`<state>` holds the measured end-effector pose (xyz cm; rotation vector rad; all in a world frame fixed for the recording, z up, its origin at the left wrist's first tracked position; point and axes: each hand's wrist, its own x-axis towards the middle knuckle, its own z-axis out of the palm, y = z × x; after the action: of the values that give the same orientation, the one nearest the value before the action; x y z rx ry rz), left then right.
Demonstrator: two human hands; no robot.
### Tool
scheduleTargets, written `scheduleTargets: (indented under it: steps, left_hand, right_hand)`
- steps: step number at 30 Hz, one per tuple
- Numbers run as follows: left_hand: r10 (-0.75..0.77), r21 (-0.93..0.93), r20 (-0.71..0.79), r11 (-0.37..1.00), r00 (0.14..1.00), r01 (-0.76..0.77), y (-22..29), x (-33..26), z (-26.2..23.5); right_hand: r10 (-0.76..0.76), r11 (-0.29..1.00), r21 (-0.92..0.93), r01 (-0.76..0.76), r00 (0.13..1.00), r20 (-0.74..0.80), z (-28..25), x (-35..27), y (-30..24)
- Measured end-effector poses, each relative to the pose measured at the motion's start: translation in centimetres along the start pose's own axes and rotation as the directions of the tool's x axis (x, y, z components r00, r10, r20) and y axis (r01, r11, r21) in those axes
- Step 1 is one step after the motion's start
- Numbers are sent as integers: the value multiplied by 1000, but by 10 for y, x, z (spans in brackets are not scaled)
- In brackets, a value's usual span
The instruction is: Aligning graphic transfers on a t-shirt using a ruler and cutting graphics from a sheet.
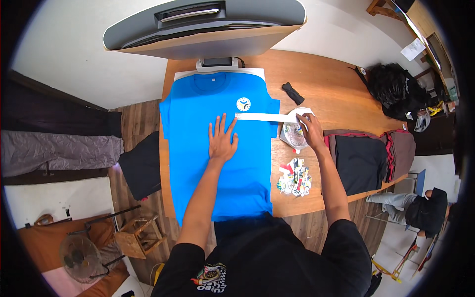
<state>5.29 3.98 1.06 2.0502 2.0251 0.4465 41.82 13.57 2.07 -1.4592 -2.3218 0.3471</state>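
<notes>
A blue T-shirt lies face up on the white lower plate of a heat press, its neck at the far end. A round white, yellow and dark emblem sits on its right chest side. My left hand rests flat on the shirt, fingers spread, its tips near the emblem. A long white strip runs from just below the emblem past the shirt's right edge. My right hand pinches its right end, above a clear bag or container with printed pieces inside.
The raised grey press top overhangs the far side. On the wooden table lie a black bundle, a pile of small printed cutouts and folded dark garments. A seated person is at right; a fan stands lower left.
</notes>
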Motion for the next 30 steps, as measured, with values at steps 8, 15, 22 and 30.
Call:
scheduleTargets:
  steps: [8, 15, 22, 30]
  left_hand:
    - [-10, -3, 20, 1000, 1000, 10, 1, 0, -1]
    - [-3, 22, -18, 1000, 1000, 4, -1, -1, 3]
    - [6, 10, -17, 1000, 1000, -6, -1, 0, 3]
    - [4, 21, -18, 1000, 1000, -4, -2, -1, 4]
  right_hand:
    - [2, 1000, 21, -2, 1000, 1, 0, 0, -1]
    - [-15, 1000, 10, 15, 1000, -12, 1, 1, -2]
    - [-19, 1000, 6, 20, 1000, -21, 4, 1, 1]
    - [41, 999, 32, -41, 999, 12, 3, 2, -1]
